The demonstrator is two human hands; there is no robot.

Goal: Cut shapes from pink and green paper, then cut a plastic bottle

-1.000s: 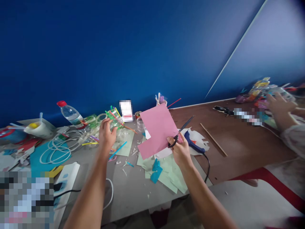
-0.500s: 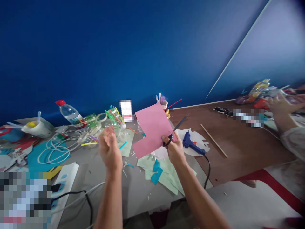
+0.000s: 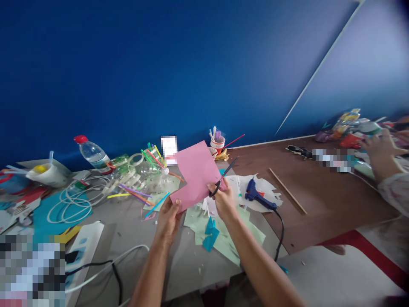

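Note:
A sheet of pink paper (image 3: 198,172) with a notch cut in its left side is held up over the table. My left hand (image 3: 168,218) pinches its lower left corner, thumb on top. My right hand (image 3: 223,199) grips the dark-handled scissors (image 3: 220,183) and the paper's right edge together. The scissor blades point up and right, beyond the paper's edge. Beneath lie pale green paper sheets (image 3: 228,243) and a blue paper scrap (image 3: 210,235). To the right, a blue glue gun (image 3: 258,194) rests on crumpled white paper (image 3: 275,196).
At left are a red-capped bottle (image 3: 94,155), coiled white cable (image 3: 64,204), drinking straws (image 3: 136,194) and a power strip (image 3: 87,243). Paper cups (image 3: 217,143) stand by the wall. A wooden stick (image 3: 287,190) lies at right, where another person's hand (image 3: 381,149) reaches in.
My left hand has moved right and taken hold of the pink paper's lower left corner. My right hand has shifted slightly left with the paper and scissors.

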